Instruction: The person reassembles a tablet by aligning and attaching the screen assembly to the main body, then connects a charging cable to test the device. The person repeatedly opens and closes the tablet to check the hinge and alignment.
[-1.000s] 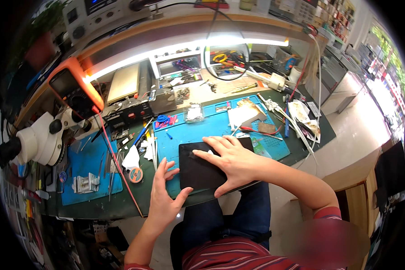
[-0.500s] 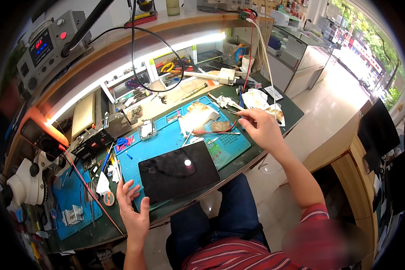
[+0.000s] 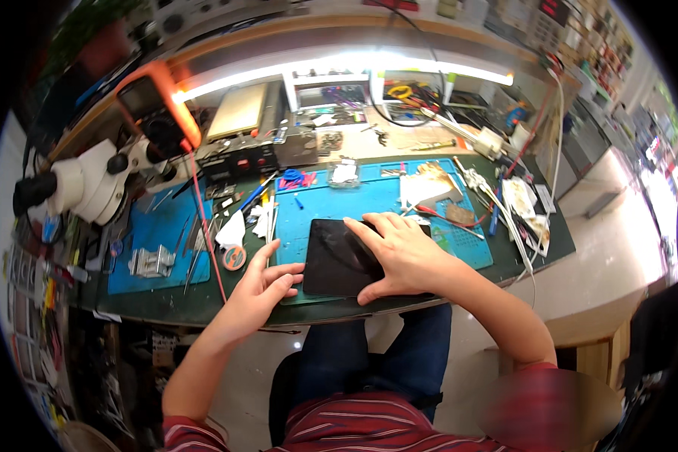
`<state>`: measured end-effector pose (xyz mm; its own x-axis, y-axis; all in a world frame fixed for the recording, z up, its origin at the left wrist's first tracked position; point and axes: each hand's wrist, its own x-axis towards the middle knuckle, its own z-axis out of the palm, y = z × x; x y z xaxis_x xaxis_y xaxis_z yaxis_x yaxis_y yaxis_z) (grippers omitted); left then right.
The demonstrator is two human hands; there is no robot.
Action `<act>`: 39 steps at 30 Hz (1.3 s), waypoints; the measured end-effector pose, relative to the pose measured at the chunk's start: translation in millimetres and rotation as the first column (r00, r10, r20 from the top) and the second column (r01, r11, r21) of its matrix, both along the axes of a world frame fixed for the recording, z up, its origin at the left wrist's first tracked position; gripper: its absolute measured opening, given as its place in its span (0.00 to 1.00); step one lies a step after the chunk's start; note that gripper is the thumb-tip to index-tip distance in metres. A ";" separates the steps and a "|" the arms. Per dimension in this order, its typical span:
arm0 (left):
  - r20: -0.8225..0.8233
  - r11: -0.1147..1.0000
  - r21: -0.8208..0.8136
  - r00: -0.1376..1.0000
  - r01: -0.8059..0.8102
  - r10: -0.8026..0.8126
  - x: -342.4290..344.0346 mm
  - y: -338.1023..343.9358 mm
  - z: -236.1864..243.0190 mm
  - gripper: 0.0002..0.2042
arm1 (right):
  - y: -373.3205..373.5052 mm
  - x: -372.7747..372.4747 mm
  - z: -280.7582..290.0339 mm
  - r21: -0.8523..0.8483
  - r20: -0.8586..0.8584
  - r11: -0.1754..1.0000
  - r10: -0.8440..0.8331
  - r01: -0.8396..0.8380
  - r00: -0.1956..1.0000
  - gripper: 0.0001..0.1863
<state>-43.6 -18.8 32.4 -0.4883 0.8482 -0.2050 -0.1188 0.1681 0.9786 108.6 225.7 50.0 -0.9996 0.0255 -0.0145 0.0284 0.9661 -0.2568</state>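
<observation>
A black tablet (image 3: 331, 260) lies near the front of the blue repair mat (image 3: 290, 226). My right hand (image 3: 392, 256) rests spread over its right part, fingertips on the dark glass and thumb by the near edge. My left hand (image 3: 267, 279) is open beside the tablet's left edge, its fingertips at or very close to that edge; contact is hard to tell. Beyond the tablet lie a small clear box (image 3: 343, 172), a stained pale sheet (image 3: 426, 188), red probe leads (image 3: 437, 213) and a small brown block (image 3: 459, 215).
A microscope (image 3: 79, 188), orange multimeter (image 3: 169, 105), second blue mat (image 3: 128, 282) and solder roll (image 3: 233, 258) sit left. White cables (image 3: 523, 248) and papers (image 3: 520, 200) lie right. An LED strip (image 3: 331, 64) lights the shelf. The bench edge (image 3: 339, 318) runs above my legs.
Half a second ago my right hand was off to the right among the tools; it has returned onto the tablet. My left hand's fingers are turned further inward. The view has swung back leftward.
</observation>
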 end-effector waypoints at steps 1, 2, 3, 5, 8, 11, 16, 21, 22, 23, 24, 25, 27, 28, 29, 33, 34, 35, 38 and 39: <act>0.098 0.999 -0.037 0.995 0.009 -0.005 -0.1 -0.5 10.4 0.32 | -1.7 0.8 0.0 0.030 0.005 0.999 0.033 -0.033 0.999 0.64; 0.129 0.999 -0.036 0.992 0.005 -0.001 -1.4 -0.7 9.9 0.32 | -3.3 1.3 -0.1 0.059 0.010 0.996 0.063 -0.064 0.998 0.65; 0.158 0.999 -0.035 0.987 0.004 0.002 -2.5 -1.4 8.9 0.32 | -2.8 -1.3 -4.9 0.033 0.004 0.996 0.085 -0.085 0.996 0.67; 0.206 0.999 -0.049 0.979 0.000 0.010 -5.4 -0.6 9.9 0.32 | -3.7 -5.7 -1.4 0.032 0.050 0.996 0.078 -0.079 0.996 0.67; 0.162 0.998 -0.056 0.986 0.036 -0.026 -9.6 -0.6 7.2 0.33 | -3.6 -8.7 2.5 0.007 0.079 0.998 0.068 -0.068 0.995 0.66; 0.157 0.999 -0.037 0.987 0.021 -0.015 -12.5 1.6 4.1 0.31 | -5.1 -11.4 5.5 0.005 0.100 0.998 0.058 -0.059 0.993 0.67; -0.474 0.983 -0.170 0.868 0.074 -0.147 -38.1 34.4 -9.6 0.21 | 4.9 -14.2 1.8 -0.096 -0.019 0.995 -0.012 0.010 1.000 0.52; -0.863 0.986 -0.144 0.477 0.089 -0.169 -65.7 81.1 -14.1 0.11 | 33.4 -29.8 1.6 -0.064 0.030 0.962 -0.263 0.264 0.964 0.15; -0.850 0.965 -0.232 0.457 0.124 -0.263 -70.2 89.9 -7.8 0.10 | 37.9 -31.6 1.5 -0.066 0.081 0.956 -0.280 0.285 0.957 0.12; -0.829 0.935 -0.318 0.434 0.156 -0.354 -73.0 96.5 -3.1 0.10 | 39.0 -32.6 1.7 -0.044 0.089 0.959 -0.275 0.280 0.957 0.12; -0.822 0.927 -0.348 0.429 0.142 -0.374 -74.2 100.7 -0.6 0.09 | 39.0 -34.0 1.7 -0.022 0.098 0.962 -0.270 0.273 0.958 0.11; -0.814 0.916 -0.380 0.425 0.128 -0.397 -74.1 103.6 2.4 0.09 | 38.4 -35.2 0.7 -0.002 0.108 0.964 -0.265 0.266 0.958 0.10; -0.764 0.885 -0.447 0.460 0.130 -0.453 -74.9 109.9 12.1 0.09 | 34.8 -36.6 2.4 -0.002 0.113 0.958 -0.285 0.287 0.952 0.10; -0.738 0.866 -0.480 0.471 0.136 -0.483 -75.9 114.6 14.0 0.09 | 33.5 -37.0 3.5 -0.001 0.116 0.954 -0.297 0.299 0.948 0.10; -0.711 0.847 -0.513 0.482 0.142 -0.512 -76.9 118.6 15.4 0.09 | 33.2 -37.5 3.8 0.001 0.125 0.951 -0.306 0.308 0.944 0.10; -0.639 0.776 -0.613 0.484 0.150 -0.598 -82.8 128.5 14.8 0.10 | 33.7 -42.9 3.0 0.008 0.163 0.942 -0.332 0.335 0.929 0.12; -0.601 0.746 -0.647 0.498 0.158 -0.626 -83.5 130.7 16.6 0.11 | 33.7 -44.7 2.5 0.014 0.177 0.941 -0.336 0.339 0.925 0.12; -0.561 0.715 -0.679 0.511 0.166 -0.652 -83.7 134.0 19.3 0.12 | 32.7 -45.9 3.9 -0.012 0.183 0.940 -0.332 0.340 0.925 0.14; -0.491 0.682 -0.707 0.564 0.188 -0.664 -86.6 141.1 26.2 0.16 | 30.4 -45.0 6.8 -0.107 0.107 0.958 -0.255 0.266 0.961 0.22; -0.476 0.682 -0.705 0.584 0.194 -0.658 -88.7 142.0 27.2 0.18 | 31.0 -40.1 2.5 -0.147 0.012 0.972 -0.184 0.183 0.983 0.25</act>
